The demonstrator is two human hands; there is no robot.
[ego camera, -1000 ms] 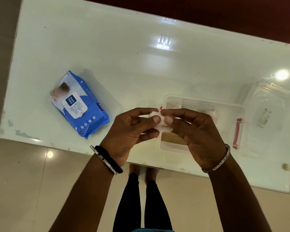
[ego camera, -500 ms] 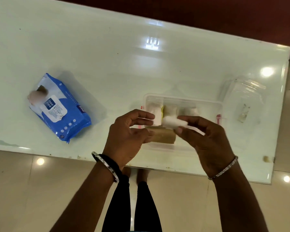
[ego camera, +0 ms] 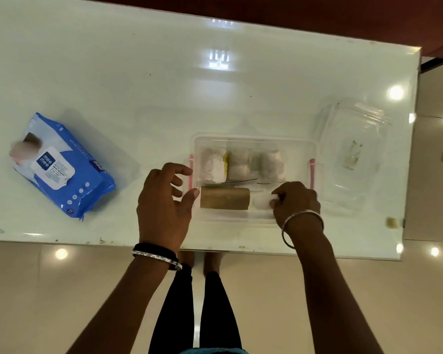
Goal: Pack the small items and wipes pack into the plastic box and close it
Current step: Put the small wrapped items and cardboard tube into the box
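Observation:
A clear plastic box point(ego camera: 253, 139) with red clips sits open near the table's front edge. Inside lie three white wrapped bundles point(ego camera: 241, 164) along the far side and a brown cardboard roll point(ego camera: 224, 198) at the front. My right hand point(ego camera: 296, 200) reaches into the box's front right corner, fingers pinched on a small white roll point(ego camera: 261, 201) beside the brown one. My left hand point(ego camera: 165, 200) hovers at the box's left end, fingers spread, holding nothing. The blue wipes pack point(ego camera: 62, 162) lies on the table to the left.
The box's clear lid point(ego camera: 351, 159) lies to the right of the box, near the table's right edge. The white glossy table point(ego camera: 164, 85) reflects ceiling lights. Beyond its front edge is tiled floor, with my legs below.
My right hand has carried the small white roll down from above the box into its front right corner. My left hand let go of it and moved to the box's left end.

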